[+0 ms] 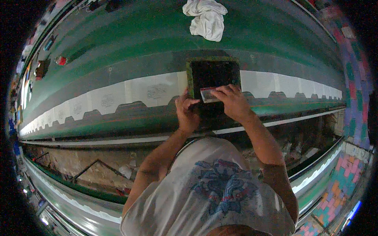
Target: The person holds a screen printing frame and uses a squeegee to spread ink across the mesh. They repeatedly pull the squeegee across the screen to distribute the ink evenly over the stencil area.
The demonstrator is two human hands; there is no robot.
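Note:
A dark screen-printing frame (213,59) with worn greenish edges lies over a row of white cut pieces (165,87) on the long green table. My left hand (187,112) is at the frame's near left corner, with its fingers and thumb closed on the edge. In my right hand (236,104) is a small flat squeegee (208,95), pale and see-through with a red strip along its top. It is held tilted over the near part of the frame's dark inside. Its lower edge is hard to make out.
Crumpled white cloth (206,19) rests on the table beyond the frame. At the far left are a red object (60,60) and a brown box-like thing (41,70). A pale rail (106,141) edges the table near me. Pieces left of the frame bear faint line prints.

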